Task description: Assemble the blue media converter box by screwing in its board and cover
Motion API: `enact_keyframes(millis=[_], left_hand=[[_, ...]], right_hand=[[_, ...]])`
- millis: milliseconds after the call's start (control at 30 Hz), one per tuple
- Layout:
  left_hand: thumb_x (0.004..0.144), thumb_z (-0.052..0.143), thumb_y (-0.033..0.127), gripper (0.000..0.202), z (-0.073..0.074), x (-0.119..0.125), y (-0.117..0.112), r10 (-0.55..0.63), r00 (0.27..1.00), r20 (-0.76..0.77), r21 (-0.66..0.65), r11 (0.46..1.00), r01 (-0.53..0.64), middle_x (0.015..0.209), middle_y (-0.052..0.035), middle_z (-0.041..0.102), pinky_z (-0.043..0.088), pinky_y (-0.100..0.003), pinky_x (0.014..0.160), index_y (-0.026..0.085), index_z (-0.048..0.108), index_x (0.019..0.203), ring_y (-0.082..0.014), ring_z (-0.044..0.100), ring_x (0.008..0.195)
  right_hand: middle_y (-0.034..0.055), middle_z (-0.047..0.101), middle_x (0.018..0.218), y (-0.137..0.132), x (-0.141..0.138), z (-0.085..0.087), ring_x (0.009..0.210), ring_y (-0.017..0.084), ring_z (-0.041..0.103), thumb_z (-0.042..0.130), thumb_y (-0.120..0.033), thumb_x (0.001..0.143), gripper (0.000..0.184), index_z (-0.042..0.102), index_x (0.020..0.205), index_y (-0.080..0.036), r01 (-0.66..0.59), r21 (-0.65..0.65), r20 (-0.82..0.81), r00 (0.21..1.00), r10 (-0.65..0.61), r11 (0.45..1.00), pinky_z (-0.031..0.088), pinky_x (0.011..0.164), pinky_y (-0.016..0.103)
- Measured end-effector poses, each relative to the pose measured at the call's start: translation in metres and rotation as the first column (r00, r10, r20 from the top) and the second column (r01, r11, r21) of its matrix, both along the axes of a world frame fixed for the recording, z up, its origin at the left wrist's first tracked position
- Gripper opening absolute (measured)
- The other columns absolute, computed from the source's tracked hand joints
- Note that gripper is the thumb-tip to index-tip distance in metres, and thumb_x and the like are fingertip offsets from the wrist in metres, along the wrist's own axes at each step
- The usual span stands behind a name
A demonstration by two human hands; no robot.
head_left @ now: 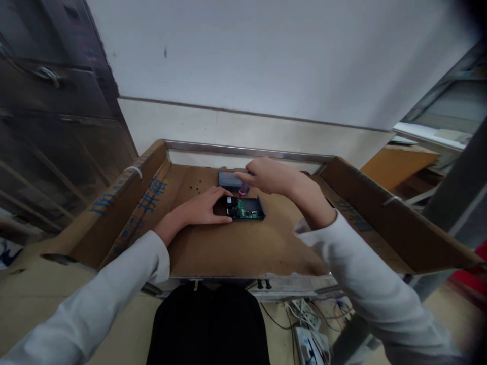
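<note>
A dark open case (259, 209) with a green circuit board (247, 214) inside lies on the cardboard. My left hand (203, 207) grips its left end, with the thumb along the near side and the fingers at the far side. In my right hand (268, 176) is a screwdriver (244, 189) with a purplish, see-through handle and a red lower part. It points down at the far edge of the board; its tip is too small to make out. Just behind the case lies a grey cover-like piece (227, 178), partly hidden by my right hand.
Several tiny dark pieces (196, 187), perhaps screws, lie left of the grey piece. Cardboard walls (380, 213) stand at both sides of the bench, with a metal rail (243, 150) along the wall behind. Cables and a power strip (304, 312) are below at the right.
</note>
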State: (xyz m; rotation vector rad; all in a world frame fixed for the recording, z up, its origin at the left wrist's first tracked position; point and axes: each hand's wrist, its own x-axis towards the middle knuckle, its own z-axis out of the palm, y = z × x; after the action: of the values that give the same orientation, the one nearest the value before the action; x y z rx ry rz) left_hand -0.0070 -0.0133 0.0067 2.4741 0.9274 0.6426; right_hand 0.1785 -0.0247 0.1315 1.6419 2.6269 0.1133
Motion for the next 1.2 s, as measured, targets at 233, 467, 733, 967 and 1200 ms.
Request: enact_keyframes(millis=[233, 467, 733, 967, 1200], left_hand=[[0.072, 0.071, 0.045, 0.055, -0.002, 0.0, 0.001, -0.004, 0.999, 0.033, -0.012, 1.0, 0.004, 0.119, -0.01, 0.056, 0.04, -0.048, 0.099, 0.023, 0.051, 0.119, -0.0297, 0.052, 0.112], [0.073, 0.07, 0.047, 0.057, -0.001, 0.0, 0.0, 0.004, 1.0, 0.008, -0.027, 1.0, -0.004, 0.121, -0.0123, 0.054, 0.039, -0.047, 0.1, 0.02, 0.05, 0.119, -0.03, 0.052, 0.114], [0.074, 0.069, 0.048, 0.056, -0.001, -0.001, 0.001, -0.003, 1.0, -0.007, -0.001, 1.0, 0.003, 0.12, -0.011, 0.054, 0.04, -0.047, 0.099, 0.023, 0.049, 0.12, -0.0293, 0.051, 0.114], [0.073, 0.069, 0.05, 0.058, -0.004, -0.002, 0.002, -0.018, 0.999, 0.042, -0.005, 1.0, 0.019, 0.12, -0.0104, 0.055, 0.039, -0.049, 0.099, 0.024, 0.05, 0.122, -0.0296, 0.051, 0.113], [0.073, 0.069, 0.051, 0.058, -0.004, -0.002, 0.002, -0.004, 1.0, 0.017, -0.005, 1.0, 0.004, 0.12, -0.0109, 0.054, 0.039, -0.047, 0.1, 0.022, 0.05, 0.12, -0.0292, 0.051, 0.114]], right_hand=[[0.0187, 0.069, 0.088, -0.003, 0.009, -0.008, 0.076, 0.025, 0.063, 0.023, -0.046, 0.096, 0.053, 0.06, 0.096, -0.009, 0.093, 0.01, -0.099, 0.991, -0.091, 0.996, 0.039, 0.063, 0.032], [0.0102, 0.065, 0.087, 0.004, 0.017, -0.009, 0.071, 0.016, 0.054, 0.034, -0.029, 0.094, 0.023, 0.05, 0.1, -0.014, -0.132, -0.109, -0.225, 0.969, 0.105, 0.985, 0.036, 0.063, 0.027], [0.0093, 0.067, 0.077, 0.007, 0.009, -0.006, 0.063, 0.014, 0.052, 0.04, -0.034, 0.093, 0.032, 0.062, 0.081, -0.014, -0.125, -0.026, -0.098, 0.988, 0.122, 0.992, 0.029, 0.057, 0.026], [0.019, 0.067, 0.076, -0.001, -0.01, -0.013, 0.074, 0.026, 0.063, 0.027, -0.051, 0.095, 0.06, 0.067, 0.078, -0.01, 0.13, 0.212, -0.076, 0.99, -0.117, 0.969, 0.035, 0.059, 0.031], [0.0133, 0.068, 0.091, 0.0, 0.011, -0.009, 0.068, 0.018, 0.058, 0.043, -0.026, 0.087, 0.025, 0.051, 0.105, -0.012, -0.047, -0.117, -0.223, 0.975, 0.02, 0.992, 0.038, 0.059, 0.028]])
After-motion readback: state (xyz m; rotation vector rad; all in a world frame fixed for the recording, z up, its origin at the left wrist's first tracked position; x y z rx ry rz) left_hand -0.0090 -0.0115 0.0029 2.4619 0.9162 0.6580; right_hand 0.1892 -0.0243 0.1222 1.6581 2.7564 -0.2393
